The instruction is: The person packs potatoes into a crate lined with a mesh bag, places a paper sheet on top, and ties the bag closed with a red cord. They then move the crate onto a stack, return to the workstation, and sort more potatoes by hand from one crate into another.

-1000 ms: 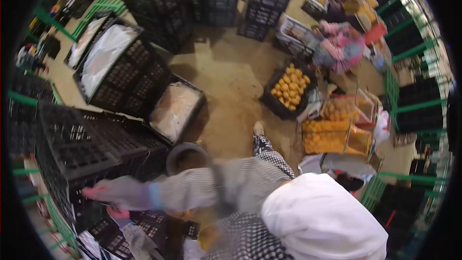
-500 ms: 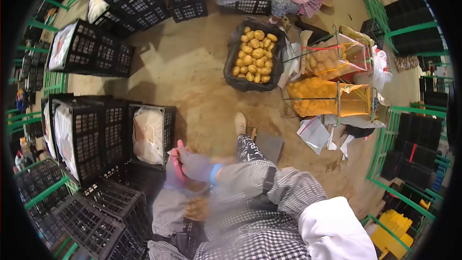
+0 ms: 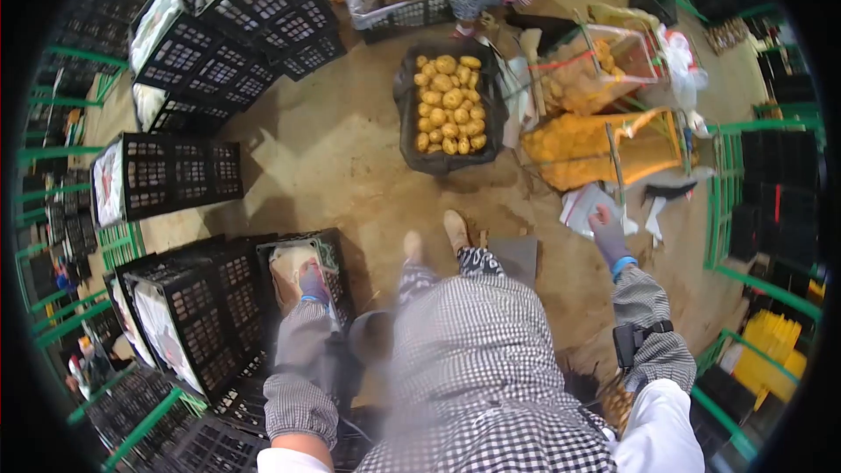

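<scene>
The left hand is held down at the lined crate, over the pale cover on its top. Its fingers look a bit bent, but whether the cover or the rim is gripped cannot be told. The lined crate is found on the left side, just beside a row of black crates. The right hand is held far out to the other side, partly open, and nothing is seen in it. It is shown near the white sheets and the orange bag — whether a sheet is touched cannot be told.

If the cover is pulled hard from one side, it could be torn or bunched up. If the lined crate is tugged by one hand only, it could be tipped or knocked into the row. The bucket is placed close to the left arm, so it could be bumped. A shoe is set near a flat board on the floor — a toe could be caught on its edge if it is not looked for
</scene>
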